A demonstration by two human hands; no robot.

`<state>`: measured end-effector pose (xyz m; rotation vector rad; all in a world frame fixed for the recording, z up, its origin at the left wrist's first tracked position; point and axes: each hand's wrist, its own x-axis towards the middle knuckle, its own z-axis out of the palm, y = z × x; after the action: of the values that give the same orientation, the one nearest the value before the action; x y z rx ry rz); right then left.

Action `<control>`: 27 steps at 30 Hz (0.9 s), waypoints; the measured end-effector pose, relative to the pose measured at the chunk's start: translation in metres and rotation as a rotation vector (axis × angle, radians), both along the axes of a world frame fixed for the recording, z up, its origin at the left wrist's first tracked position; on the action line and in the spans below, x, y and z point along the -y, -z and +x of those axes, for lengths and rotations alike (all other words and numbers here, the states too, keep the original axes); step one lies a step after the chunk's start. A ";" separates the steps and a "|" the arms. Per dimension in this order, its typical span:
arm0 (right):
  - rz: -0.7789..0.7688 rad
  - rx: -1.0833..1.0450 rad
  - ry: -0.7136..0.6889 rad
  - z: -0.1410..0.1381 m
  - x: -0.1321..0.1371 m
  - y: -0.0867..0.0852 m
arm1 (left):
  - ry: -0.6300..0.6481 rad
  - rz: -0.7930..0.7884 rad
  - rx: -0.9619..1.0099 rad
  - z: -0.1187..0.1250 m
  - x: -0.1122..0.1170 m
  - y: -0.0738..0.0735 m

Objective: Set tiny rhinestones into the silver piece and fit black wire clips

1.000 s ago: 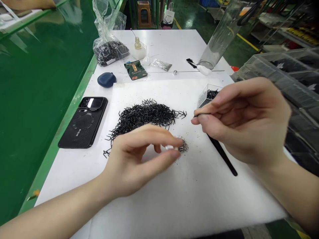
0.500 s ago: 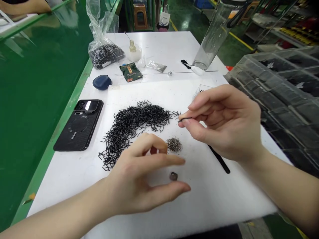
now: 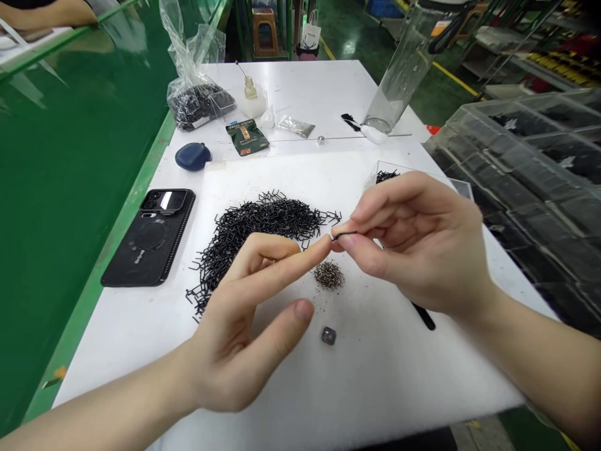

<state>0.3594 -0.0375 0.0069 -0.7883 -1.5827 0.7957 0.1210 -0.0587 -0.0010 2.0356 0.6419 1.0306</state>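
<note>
Between the thumb and fingertips of my right hand is a thin black bent piece, its left end sticking out. My left hand has its index finger stretched to that end, seemingly touching it, while the thumb stays apart below. Beneath the fingertips lies a small heap of tiny metallic bits. A small grey squarish object sits nearer me. Behind my left hand curves a large pile of similar black bent pieces, partly hidden by it.
A black phone and a dark blue case lie left. Beyond are a bag of black pieces, a green packet and a tall clear bottle. A clear box and a black stick are partly behind my right hand.
My left hand has swung its index finger up to the end of the black piece, its thumb dropping back. My right hand has shifted slightly left and down, still holding the piece.
</note>
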 end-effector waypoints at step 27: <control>-0.020 -0.153 0.225 0.030 -0.018 -0.024 | -0.005 -0.003 -0.008 0.000 -0.005 0.010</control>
<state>0.3892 -0.0192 0.0304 -0.8818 -1.3260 0.6915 0.1212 -0.0534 -0.0106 2.0375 0.6526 1.0246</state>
